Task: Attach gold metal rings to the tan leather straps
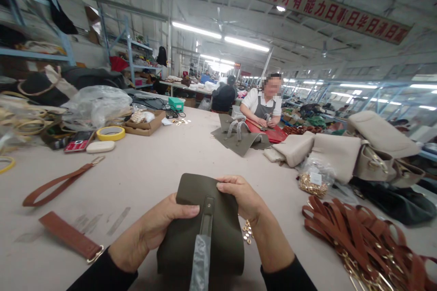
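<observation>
A dark olive leather bag panel (221,232) is held up over the near part of the table, its upper end curved. A narrow strap (206,223) runs down its middle with a small metal stud near the top, and clear plastic film (200,257) wraps the strap's lower part. My left hand (164,218) is closed on the panel's left edge, thumb on the front. My right hand (242,195) pinches the upper right edge between thumb and fingers. Small gold fittings (247,232) lie on the table beside my right wrist.
Brown leather straps (362,241) with gold clasps pile up at right, near beige bags (336,154). Brown straps (70,236), yellow tape (110,133), a phone (79,142) and a cardboard tray (145,123) lie left. A co-worker (262,104) handles red material across the table.
</observation>
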A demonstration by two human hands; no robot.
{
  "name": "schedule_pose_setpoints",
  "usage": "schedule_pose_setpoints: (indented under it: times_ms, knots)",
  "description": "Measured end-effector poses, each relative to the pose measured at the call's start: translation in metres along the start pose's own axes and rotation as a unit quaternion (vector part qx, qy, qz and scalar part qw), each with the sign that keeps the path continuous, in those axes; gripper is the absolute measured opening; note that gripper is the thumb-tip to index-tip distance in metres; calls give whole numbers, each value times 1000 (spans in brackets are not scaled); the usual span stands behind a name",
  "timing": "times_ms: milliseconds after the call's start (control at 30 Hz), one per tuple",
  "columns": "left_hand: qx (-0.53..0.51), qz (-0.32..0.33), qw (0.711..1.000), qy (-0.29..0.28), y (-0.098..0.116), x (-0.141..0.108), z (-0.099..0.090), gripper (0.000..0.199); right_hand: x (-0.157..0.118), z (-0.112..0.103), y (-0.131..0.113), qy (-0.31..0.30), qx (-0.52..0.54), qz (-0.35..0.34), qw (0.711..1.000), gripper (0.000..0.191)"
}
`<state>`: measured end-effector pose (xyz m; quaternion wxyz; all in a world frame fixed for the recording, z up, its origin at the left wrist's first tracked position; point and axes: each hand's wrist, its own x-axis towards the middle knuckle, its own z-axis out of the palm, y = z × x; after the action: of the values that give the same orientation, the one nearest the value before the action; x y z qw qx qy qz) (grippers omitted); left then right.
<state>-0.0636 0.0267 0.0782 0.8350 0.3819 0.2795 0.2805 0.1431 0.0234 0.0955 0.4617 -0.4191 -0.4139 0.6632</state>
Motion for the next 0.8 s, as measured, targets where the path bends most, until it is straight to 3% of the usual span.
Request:
schedule_pose_setpoints:
  times_ms: [233,433,500,633,733,800]
  knots:
    - [-49,-6,999,9,-1,-4,2,37,5,3,4,15,-7,17,1000,36]
    - [-63,18,998,-5,-3,-7,2,32,2,7,4,30,22,8,999,35]
    - [-71,32,997,-10,-3,-7,1,31,-2,7,3,2,35,-17,999,39]
    - [-85,59,994,23,1,-12,1,28,-8,8,5,-124,82,-56,987,57]
    - [-100,65,991,65,7,-16,2,28,-7,13,8,-139,130,-22,981,72]
    - [-105,54,988,96,7,-17,0,28,-4,22,10,-127,127,-1,984,69]
